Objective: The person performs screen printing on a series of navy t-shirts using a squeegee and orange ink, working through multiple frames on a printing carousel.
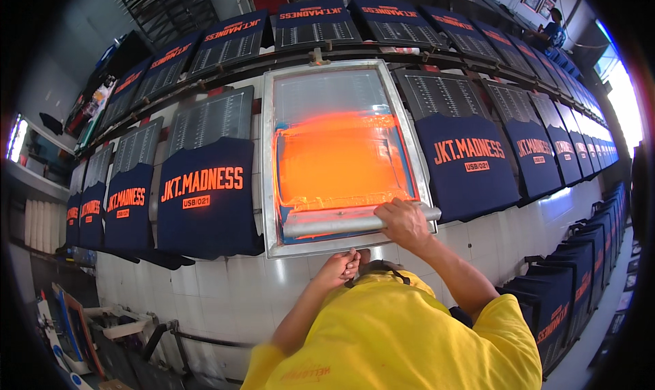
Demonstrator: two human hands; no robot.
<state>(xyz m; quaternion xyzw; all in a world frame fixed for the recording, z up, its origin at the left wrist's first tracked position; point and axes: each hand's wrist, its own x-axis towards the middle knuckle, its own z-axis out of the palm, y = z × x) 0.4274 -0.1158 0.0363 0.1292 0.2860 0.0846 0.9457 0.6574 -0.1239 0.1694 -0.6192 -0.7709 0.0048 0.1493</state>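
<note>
The fingers of the right hand (402, 223) are curled over the right end of a squeegee (358, 223), which is gripped at the lower centre of the frame. The squeegee's long axis is laid nearly level across the picture, tilted slightly up toward the right, with its ends pointing at the left and right sides of a screen frame (269, 185). Its handle is seen as a pale grey bar, smeared with orange ink near the blade. It is rested on the lower part of the mesh (341, 158), which is coated in bright orange ink inside the silvery metal frame; the upper mesh is left grey.

The left hand (339, 267) is closed into a loose fist at the frame's lower edge, just below the squeegee; whether the frame itself is pinched cannot be told.

The right forearm is stretched up from the lower right, elbow bent outward, wrist angled toward the centre. The left forearm is raised from the lower centre, almost straight. Both are emerged from a yellow shirt (402, 335) filling the bottom of the frame.

Navy shirts (205, 192) with orange lettering are laid on boards in rows to the left, right and top of the frame. More navy shirts are stacked at the lower right.
</note>
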